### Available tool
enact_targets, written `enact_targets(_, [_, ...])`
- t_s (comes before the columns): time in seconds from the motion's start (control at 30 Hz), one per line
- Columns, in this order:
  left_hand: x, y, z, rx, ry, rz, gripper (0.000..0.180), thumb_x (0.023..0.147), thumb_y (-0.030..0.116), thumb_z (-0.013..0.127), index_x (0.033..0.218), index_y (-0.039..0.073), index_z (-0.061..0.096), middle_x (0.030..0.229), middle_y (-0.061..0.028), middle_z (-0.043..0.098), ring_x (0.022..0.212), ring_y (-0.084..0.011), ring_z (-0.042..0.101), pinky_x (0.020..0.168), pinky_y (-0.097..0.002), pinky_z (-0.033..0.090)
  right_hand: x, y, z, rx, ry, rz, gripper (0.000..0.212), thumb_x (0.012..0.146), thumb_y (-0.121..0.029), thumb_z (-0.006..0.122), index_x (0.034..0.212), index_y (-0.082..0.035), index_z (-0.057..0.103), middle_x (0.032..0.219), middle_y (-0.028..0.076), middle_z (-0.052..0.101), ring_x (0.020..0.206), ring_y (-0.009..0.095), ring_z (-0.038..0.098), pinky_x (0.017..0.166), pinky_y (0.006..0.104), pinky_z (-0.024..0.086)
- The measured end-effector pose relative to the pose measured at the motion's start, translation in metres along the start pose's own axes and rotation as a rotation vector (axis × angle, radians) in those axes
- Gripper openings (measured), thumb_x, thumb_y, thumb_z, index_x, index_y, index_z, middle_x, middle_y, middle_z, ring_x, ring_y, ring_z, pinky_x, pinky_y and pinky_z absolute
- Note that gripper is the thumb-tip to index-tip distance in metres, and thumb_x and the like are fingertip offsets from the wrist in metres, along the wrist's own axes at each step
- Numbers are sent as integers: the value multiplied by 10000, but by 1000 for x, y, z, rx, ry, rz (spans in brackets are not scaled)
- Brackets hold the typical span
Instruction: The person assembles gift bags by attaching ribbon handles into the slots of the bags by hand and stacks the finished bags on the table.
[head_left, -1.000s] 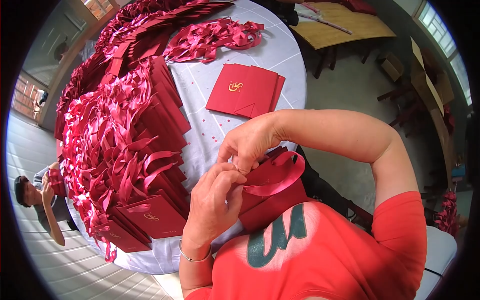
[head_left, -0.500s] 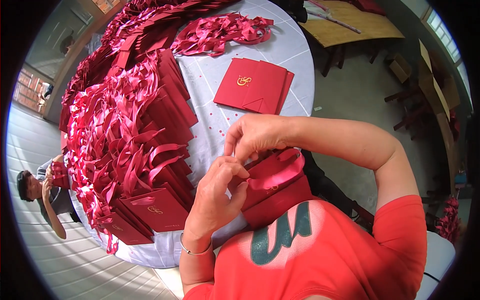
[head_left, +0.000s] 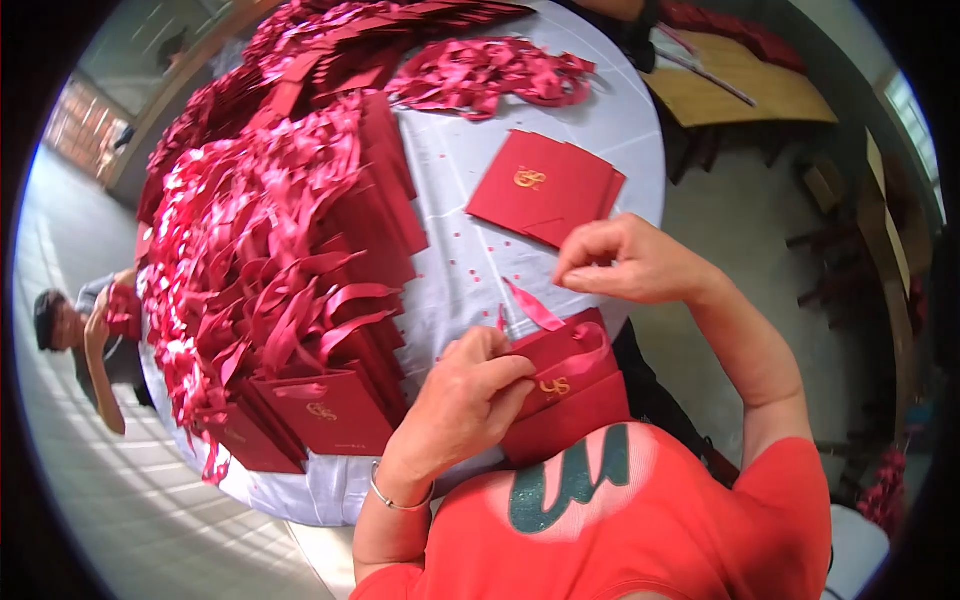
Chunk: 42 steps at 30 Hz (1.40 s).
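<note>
Close to my body, a dark red paper gift bag (head_left: 540, 425) with gold print lies at the table's edge. A pink ribbon handle (head_left: 585, 362) loops across its front. My left hand (head_left: 465, 385), a bracelet on its wrist, is closed on the bag's upper left edge. Just beyond the bag's top, a loose ribbon end (head_left: 537, 305) sticks up. My right hand (head_left: 630, 262) hovers to the right of that end, apart from it. Its thumb and fingers are pinched together, and whatever they hold, if anything, does not show. Several flat red bags (head_left: 560, 180) lie stacked beyond my right hand.
Rows of red bags with ribbon handles (head_left: 270, 260) fill the table's left side. A heap of loose pink ribbons (head_left: 490, 75) lies farther back on the white tablecloth (head_left: 440, 165). Small red bits dot the cloth. A person (head_left: 90, 340) holds a red thing at far left.
My right hand has moved up and right, away from my left hand and the bag. The ribbon end now stands uncovered. My left hand stays by the bag; the whole view has shifted slightly.
</note>
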<state>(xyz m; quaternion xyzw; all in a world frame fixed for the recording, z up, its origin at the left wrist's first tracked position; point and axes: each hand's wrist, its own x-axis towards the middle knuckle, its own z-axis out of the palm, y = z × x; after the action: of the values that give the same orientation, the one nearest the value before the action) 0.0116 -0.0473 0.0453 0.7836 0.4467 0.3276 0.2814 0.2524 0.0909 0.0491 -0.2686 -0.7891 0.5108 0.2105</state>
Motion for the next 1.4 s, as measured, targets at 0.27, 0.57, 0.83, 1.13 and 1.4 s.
enact_targets(0.27, [-1, 0, 4, -42, 37, 15, 202, 809, -93, 633, 991, -7, 647, 975, -172, 599, 901, -348, 622, 779, -387, 517, 28, -11, 24, 75, -149, 170, 177, 863, -89, 673, 976, 39, 720, 834, 93, 721, 790, 139, 676, 723, 291, 533])
enact_targets(0.57, [1, 7, -2, -4, 19, -7, 183, 790, -101, 652, 942, -1, 640, 955, -142, 601, 856, -297, 632, 735, -353, 518, 52, 13, 5, -130, -35, -1, 241, 835, -20, 696, 1072, -45, 725, 985, 44, 687, 878, 119, 652, 746, 269, 521])
enact_targets(0.83, [1, 4, -1, -19, -35, 8, 198, 806, -85, 656, 976, 3, 608, 971, -146, 566, 901, -335, 607, 800, -388, 506, 52, 20, 33, -366, -271, -399, 181, 833, -70, 731, 1012, -97, 744, 1323, 160, 578, 1229, 346, 535, 1038, 433, 437])
enact_targets(1.13, [3, 1, 0, -8, 22, -47, 204, 763, -101, 681, 931, 5, 635, 939, -126, 603, 848, -283, 642, 721, -343, 522, 42, 15, 20, -323, -41, -83, 129, 865, -94, 675, 964, -23, 718, 986, 129, 688, 832, 271, 682, 741, 360, 539])
enact_targets(1.4, [3, -4, 4, -68, -20, -58, 182, 806, -95, 640, 957, -1, 603, 955, -151, 571, 911, -331, 602, 794, -380, 505, 36, 20, 33, -414, -98, -299, 247, 773, -76, 743, 1018, -92, 725, 931, 84, 626, 850, 292, 651, 710, 387, 528])
